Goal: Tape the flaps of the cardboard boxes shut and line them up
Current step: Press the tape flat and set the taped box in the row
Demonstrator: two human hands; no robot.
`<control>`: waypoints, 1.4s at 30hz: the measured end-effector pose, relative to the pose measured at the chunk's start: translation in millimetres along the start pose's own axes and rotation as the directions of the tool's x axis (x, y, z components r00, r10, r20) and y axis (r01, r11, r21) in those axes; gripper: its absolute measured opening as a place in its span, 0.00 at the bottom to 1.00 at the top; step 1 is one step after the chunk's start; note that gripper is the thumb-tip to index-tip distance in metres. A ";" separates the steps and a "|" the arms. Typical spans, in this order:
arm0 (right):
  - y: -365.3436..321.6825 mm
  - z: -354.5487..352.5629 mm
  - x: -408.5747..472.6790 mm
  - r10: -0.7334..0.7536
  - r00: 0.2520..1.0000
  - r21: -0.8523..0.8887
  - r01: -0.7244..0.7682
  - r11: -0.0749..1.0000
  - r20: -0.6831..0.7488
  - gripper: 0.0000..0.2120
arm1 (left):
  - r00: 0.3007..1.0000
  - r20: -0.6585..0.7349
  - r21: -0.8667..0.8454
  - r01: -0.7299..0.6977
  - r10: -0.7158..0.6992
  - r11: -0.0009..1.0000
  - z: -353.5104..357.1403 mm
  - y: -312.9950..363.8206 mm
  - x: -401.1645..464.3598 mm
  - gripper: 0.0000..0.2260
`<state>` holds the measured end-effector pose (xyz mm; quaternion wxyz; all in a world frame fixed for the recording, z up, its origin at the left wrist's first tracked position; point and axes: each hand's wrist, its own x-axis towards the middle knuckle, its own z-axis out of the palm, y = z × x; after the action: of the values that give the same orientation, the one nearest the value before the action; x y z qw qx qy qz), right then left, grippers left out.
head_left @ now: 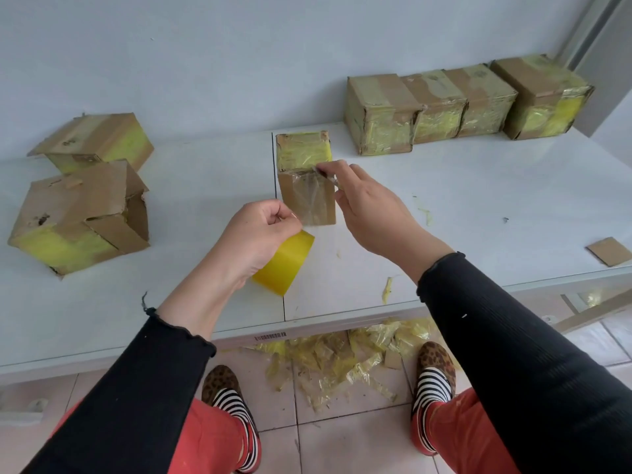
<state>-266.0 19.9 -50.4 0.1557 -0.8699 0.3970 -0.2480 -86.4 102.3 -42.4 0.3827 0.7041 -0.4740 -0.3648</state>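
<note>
White table [478, 213] set against plain pale blue-grey wall [239, 46]; seam across tabletop; barcode sticker [270, 336] on front edge; pale tiled floor [342, 436] under table; grey frame [588, 32] above table's far right corner; soft even light

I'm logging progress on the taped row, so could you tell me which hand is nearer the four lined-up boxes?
The right. The right hand pinches tape at the middle box, just below-left of the four lined-up boxes; the left hand grips the tape roll, lower and further left.

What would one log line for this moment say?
step: taping middle box | left hand: holds yellow tape roll | right hand: pinches tape end on box | lined up: four boxes | untaped: two boxes
</note>
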 end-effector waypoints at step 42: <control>110.4 -44.3 -31.8 0.729 0.674 0.457 -0.614 0.644 -0.123 0.07 | 0.756 0.412 0.265 -0.633 0.508 0.728 122.3 16.7 -12.8 0.17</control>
<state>-376.2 -29.2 -75.1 0.3404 -0.5618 0.6570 -0.3698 -203.7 86.5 -79.6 0.2498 0.5157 -0.7860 -0.2321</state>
